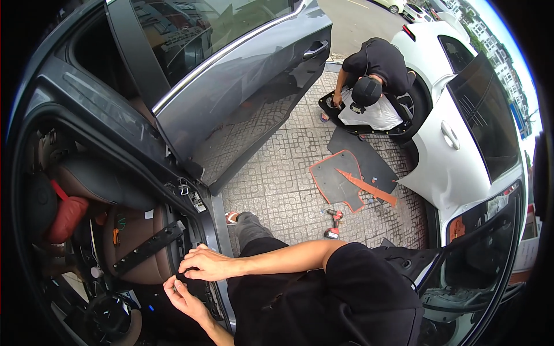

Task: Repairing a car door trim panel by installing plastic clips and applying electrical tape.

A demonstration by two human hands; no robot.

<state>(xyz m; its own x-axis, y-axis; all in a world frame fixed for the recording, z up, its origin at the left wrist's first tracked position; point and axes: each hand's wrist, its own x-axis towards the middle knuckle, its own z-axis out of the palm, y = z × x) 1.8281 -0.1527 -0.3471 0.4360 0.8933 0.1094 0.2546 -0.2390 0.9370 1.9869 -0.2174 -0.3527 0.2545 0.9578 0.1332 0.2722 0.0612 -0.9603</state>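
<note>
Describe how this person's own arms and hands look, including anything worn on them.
The bare left hand and bare right hand wear no gloves, and no watch or bracelet shows on either wrist. A loose, plain black fabric short sleeve covers the right upper arm, leaving the right forearm uncovered. The left sleeve cannot be made out.

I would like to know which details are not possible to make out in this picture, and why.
1. Head view: whether anything small is between the left hand and right hand; the hands themselves cover it.
2. Head view: the rest of the left forearm; the lower edge cuts it off.
3. Head view: whether the red drill has a bit; too small.
</note>
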